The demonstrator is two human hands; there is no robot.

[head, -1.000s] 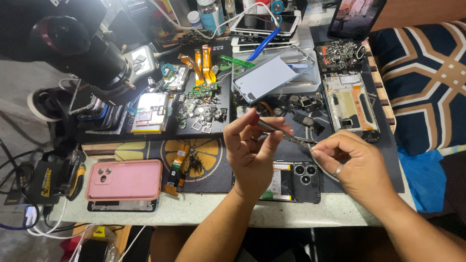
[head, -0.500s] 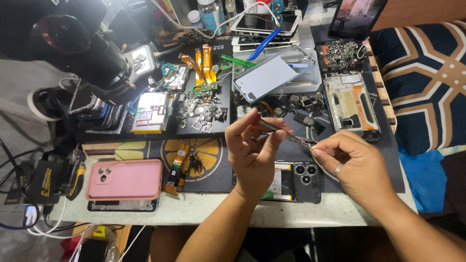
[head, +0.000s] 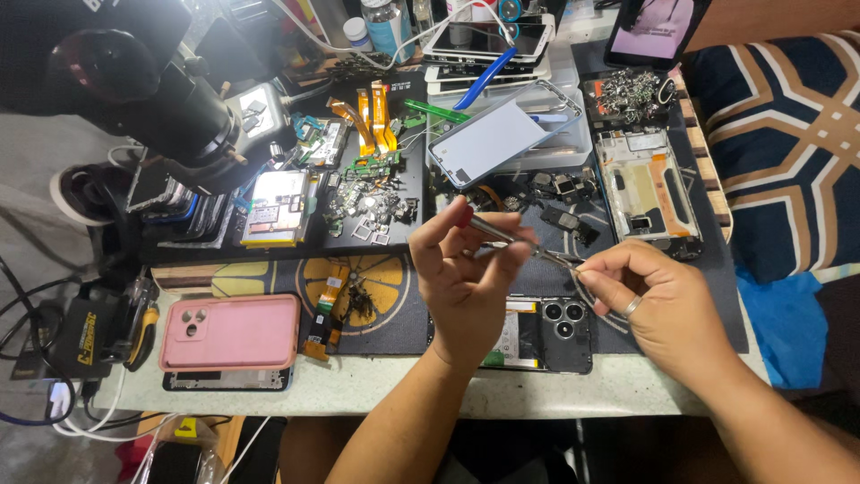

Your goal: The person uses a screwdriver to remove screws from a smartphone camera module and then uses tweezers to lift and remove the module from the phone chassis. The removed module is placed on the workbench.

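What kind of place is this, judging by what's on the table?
Most likely a phone repair bench. A black microscope stands over the table, an opened dark phone with its camera cluster showing lies under the hands, and orange flex cables lie among loose parts. The right hand holds thin metal tweezers beside the left hand.

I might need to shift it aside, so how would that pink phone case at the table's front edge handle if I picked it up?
The pink rectangular phone case looks like soft rubbery material, so probably light, bendy and grippy. It lies flat, so unlikely to roll.

A pale worktable [head: 376,387] carries a dark mat [head: 269,278], a pink phone case [head: 230,332] and an opened phone [head: 546,333].
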